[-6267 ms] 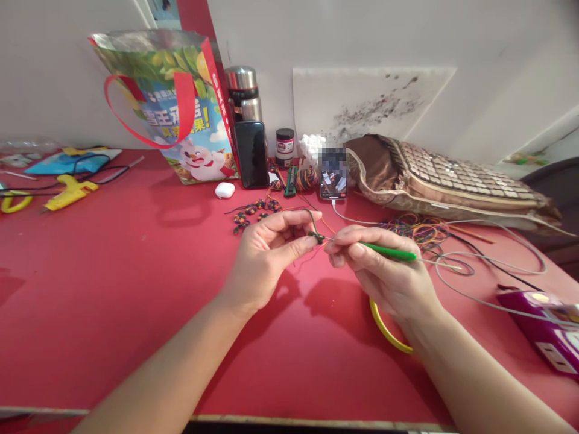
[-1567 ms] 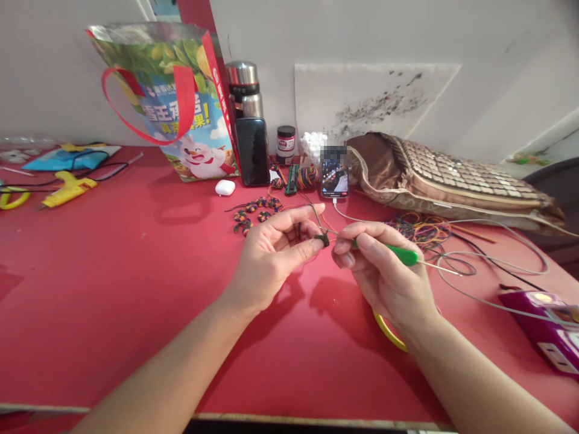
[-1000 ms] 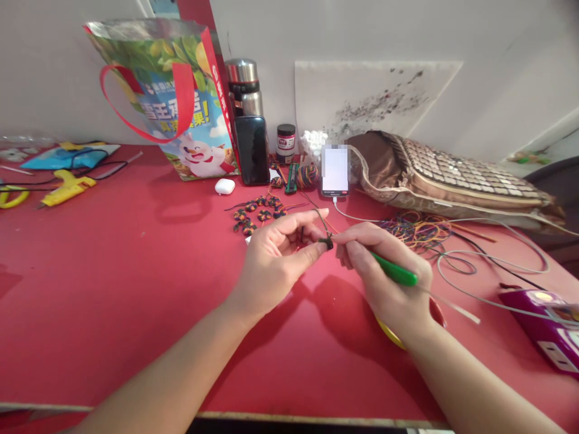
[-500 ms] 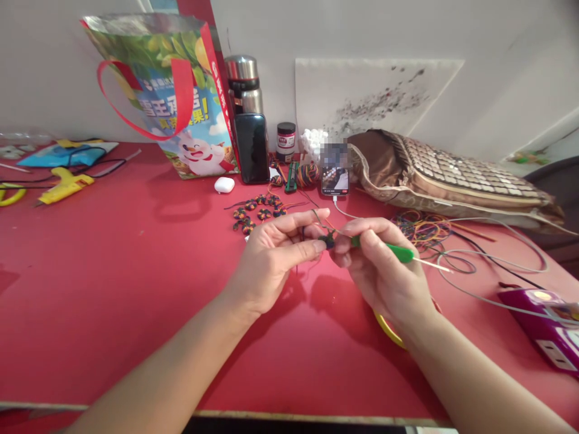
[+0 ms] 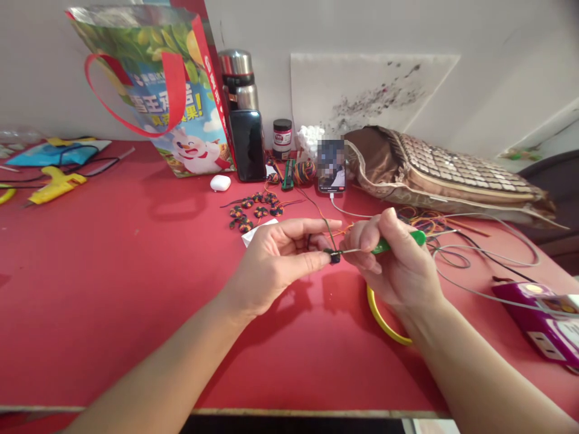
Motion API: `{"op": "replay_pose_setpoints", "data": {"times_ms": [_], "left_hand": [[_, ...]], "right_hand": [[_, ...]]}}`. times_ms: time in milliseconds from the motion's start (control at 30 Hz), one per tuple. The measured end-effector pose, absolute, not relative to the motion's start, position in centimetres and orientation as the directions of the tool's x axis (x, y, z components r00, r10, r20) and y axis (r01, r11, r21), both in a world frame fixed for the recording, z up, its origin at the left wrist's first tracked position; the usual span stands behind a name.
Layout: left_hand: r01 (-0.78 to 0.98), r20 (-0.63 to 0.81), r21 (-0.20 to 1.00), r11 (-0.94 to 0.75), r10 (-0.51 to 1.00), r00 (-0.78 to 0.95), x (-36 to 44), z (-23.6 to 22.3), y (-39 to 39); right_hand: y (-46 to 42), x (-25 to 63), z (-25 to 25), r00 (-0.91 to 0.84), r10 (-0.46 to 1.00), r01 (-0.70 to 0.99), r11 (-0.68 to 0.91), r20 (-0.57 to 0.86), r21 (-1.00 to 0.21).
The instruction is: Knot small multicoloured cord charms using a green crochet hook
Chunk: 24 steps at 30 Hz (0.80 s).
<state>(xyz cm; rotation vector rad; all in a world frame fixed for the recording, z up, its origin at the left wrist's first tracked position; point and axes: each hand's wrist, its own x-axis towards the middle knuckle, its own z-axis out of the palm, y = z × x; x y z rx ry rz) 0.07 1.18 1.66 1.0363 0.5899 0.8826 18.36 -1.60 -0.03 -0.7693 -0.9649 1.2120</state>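
My left hand pinches a small dark crochet piece between thumb and fingers. Its index finger is stretched out, with a dark green yarn strand running from it down to the piece. My right hand is closed round the green handle of a crochet hook. The hook's thin metal shaft reaches left to the piece and touches it; its very tip is hidden in the stitches. Behind my left hand lie several finished multicoloured crochet pieces, joined by yarn.
On the red table stand a shopping bag, a dark phone, a lit phone and a jar. A yellow ring lies under my right wrist. Tangled yarn, a cable and a purple power strip are at right.
My right hand has rolled, lifting its thumb, and more of the hook's shaft shows. The crochet piece sits slightly lower and further right. A white paper behind my left hand shows more. The view has shifted slightly.
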Motion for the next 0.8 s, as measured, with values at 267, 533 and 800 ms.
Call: {"op": "replay_pose_setpoints", "data": {"times_ms": [267,533,800], "left_hand": [[-0.29,-0.006,0.945,0.154,0.891,0.453,0.21,1.99,1.02],[-0.26,0.023,0.961,0.094,0.911,0.411,0.26,1.81,1.06],[-0.222,0.111,0.975,-0.023,0.913,0.393,0.29,1.72,1.03]], "right_hand": [[-1.52,18.37,0.04,0.119,0.962,-0.306,0.27,0.245,-0.913],[-1.53,18.35,0.15,0.157,0.962,-0.263,0.261,0.226,-0.929],[-1.67,18.24,0.1,0.18,0.943,-0.193,0.312,0.279,-0.93]]}}
